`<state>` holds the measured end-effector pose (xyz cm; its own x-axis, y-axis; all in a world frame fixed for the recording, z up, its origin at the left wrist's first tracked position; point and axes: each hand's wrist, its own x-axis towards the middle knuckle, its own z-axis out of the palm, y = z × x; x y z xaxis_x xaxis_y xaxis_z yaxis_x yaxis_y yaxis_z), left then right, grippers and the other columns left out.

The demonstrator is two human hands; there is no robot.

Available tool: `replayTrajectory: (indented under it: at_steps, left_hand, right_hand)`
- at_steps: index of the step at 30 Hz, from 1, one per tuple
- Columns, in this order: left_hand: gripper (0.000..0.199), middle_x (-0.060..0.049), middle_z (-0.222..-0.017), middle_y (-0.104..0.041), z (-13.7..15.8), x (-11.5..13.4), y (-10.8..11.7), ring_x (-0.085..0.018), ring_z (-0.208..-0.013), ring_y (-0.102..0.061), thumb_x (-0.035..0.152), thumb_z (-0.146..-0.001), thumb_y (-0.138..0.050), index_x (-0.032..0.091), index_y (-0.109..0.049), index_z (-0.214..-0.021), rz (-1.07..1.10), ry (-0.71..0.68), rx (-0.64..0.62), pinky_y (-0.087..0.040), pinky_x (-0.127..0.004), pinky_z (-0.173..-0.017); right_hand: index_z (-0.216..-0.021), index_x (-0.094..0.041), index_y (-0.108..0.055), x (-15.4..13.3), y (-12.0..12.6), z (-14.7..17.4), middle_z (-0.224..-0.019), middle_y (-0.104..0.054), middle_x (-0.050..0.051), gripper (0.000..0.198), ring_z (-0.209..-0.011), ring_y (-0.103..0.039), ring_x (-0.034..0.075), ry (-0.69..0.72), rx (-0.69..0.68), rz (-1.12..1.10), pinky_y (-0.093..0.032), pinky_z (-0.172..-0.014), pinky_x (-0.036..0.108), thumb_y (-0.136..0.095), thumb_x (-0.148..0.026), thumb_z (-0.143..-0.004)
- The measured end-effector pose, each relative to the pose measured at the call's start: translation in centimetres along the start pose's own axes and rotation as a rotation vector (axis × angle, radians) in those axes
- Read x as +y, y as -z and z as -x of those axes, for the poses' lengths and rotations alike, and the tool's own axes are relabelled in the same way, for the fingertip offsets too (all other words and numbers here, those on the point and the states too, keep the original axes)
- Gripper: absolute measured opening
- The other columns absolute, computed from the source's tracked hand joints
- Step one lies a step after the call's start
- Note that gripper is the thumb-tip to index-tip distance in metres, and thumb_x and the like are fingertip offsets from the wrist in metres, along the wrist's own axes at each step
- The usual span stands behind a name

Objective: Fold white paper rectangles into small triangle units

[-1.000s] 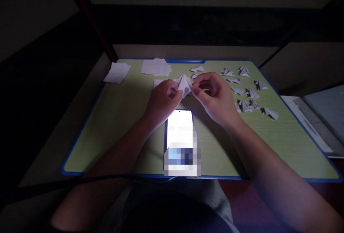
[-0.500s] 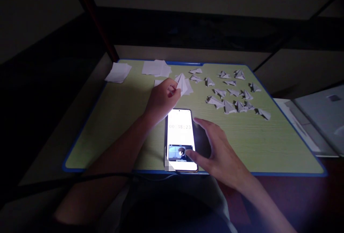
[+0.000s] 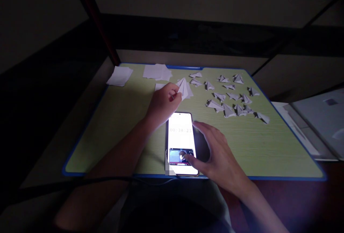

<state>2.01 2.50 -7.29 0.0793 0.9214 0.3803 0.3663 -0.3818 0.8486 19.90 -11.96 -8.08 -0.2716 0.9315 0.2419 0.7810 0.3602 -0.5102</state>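
The left hand (image 3: 162, 105), just above centre frame, is closed in a pinch on a folded paper (image 3: 185, 88), held up off the table (image 3: 113, 125). The right hand (image 3: 217, 152), lower centre, is spread open and holds nothing; its thumb tip touches the lower part of a lit phone (image 3: 180, 143) lying flat near the table's bottom edge. The step in hand looks like a pause in folding to tap the screen, which shows a timer and a small video. Going back to the fold would call for the right hand to join the left on the paper. Finished folds (image 3: 231, 98) lie scattered at the upper right, flat sheets (image 3: 157, 72) at the upper left. The table is pale green with a blue rim; the room around it is dark
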Motion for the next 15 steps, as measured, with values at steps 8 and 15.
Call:
replayTrajectory:
  at_steps: [8, 15]
  left_hand:
    - [0.005, 0.001, -0.067, -0.059, 0.0, 0.9, 0.2, -0.012, -0.058, -0.054, 0.018, -0.082, -0.058, 0.016, -0.059, -0.078, 0.164, 0.164, -0.057, -0.038, -0.023, -0.052]
    - [0.008, 0.0, -0.071, -0.059, 0.1, 1.1, 0.4, -0.013, -0.065, -0.054, 0.021, -0.081, -0.061, 0.015, -0.061, -0.076, 0.268, 0.171, -0.097, -0.039, -0.024, -0.06]
  right_hand:
    - [-0.133, -0.027, -0.051, 0.8, 1.9, -2.0, -0.136, -0.06, 0.01, 0.051, -0.125, -0.057, 0.028, -0.088, 0.132, -0.34, -0.046, -0.106, 0.053, -0.068, -0.041, -0.087]
    - [-0.111, -0.023, -0.066, 1.0, 4.3, -9.3, -0.115, -0.07, 0.009, 0.029, -0.106, -0.065, 0.026, -0.031, 0.339, -0.438, -0.049, -0.094, 0.048, -0.068, -0.036, -0.086]
